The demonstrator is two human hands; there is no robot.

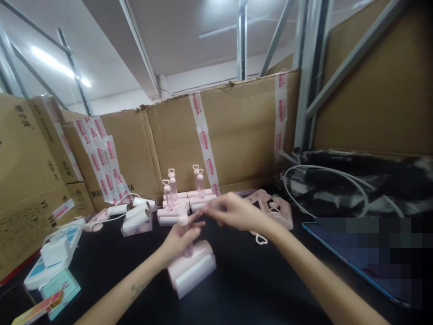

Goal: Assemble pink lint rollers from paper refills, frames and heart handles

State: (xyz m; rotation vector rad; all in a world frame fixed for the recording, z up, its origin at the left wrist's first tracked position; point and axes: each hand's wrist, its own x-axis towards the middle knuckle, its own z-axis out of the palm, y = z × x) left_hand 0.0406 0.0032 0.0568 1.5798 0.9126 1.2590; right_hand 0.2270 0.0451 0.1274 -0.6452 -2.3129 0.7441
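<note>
My left hand is wrapped round a pink, see-through tube with a heart-shaped top. The tube stands upright on a pink holder that carries a white roll, on the black table. Just above and to the right, my right hand is closed, its fingertips close to those of my left hand. Whatever lies between the right fingers is blurred and hidden. A loose heart-shaped ring rests on the table under my right wrist. Behind my hands stand several similar pink tubes on holders with rolls.
White rolls sit in a clear pack at the left, near a power strip and a teal box. Pink plastic parts lie at the right. A blue-edged tablet and a looped white cable are farther right. Cardboard walls the back.
</note>
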